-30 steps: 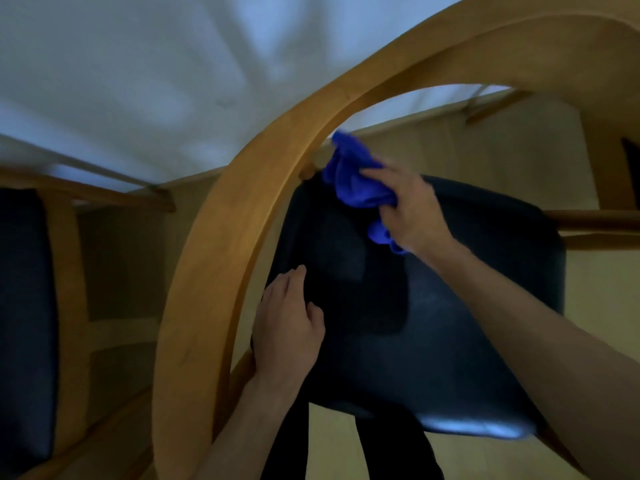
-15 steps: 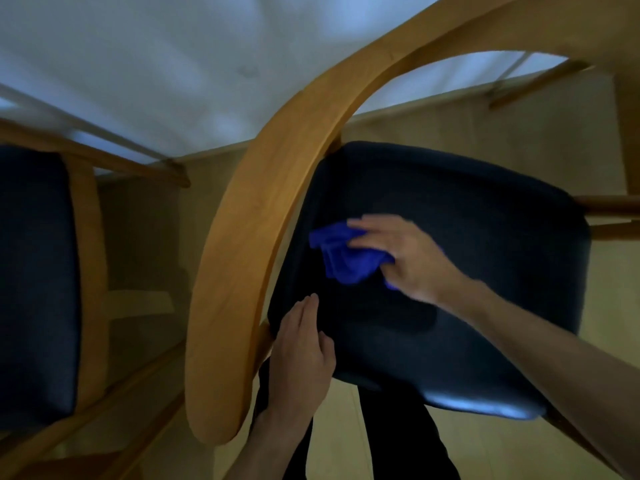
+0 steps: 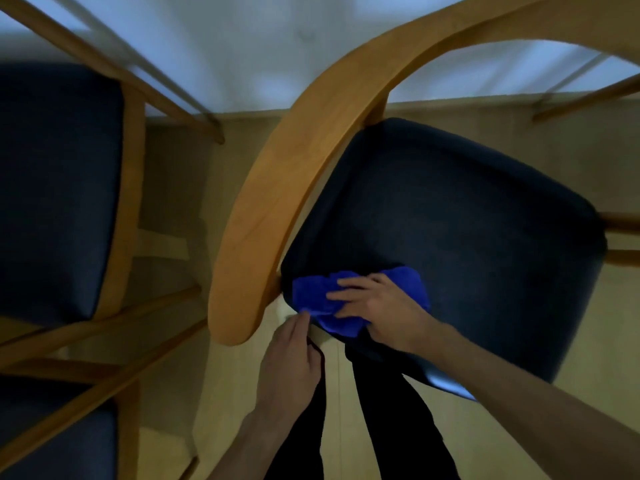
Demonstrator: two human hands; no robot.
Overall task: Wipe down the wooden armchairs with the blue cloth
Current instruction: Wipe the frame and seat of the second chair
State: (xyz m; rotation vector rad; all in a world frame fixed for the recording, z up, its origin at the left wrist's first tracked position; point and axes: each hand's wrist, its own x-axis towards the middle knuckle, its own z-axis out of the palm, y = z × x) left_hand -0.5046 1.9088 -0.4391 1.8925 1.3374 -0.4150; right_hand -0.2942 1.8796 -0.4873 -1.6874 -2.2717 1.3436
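The right hand (image 3: 377,310) is pressing the blue cloth (image 3: 313,297) with fingers laid flat over it, at the front left corner of the armchair's (image 3: 277,188) dark seat (image 3: 467,237); the cloth is overhanging the seat's front edge; the left hand (image 3: 289,362) is lying with fingers straight, tips touching the cloth's lower edge, holding nothing; open floor (image 3: 173,188) is separating this armchair from a second chair (image 3: 59,188) at the left

head view | from above, facing steeply down | close over armchair (image 3: 298,174)
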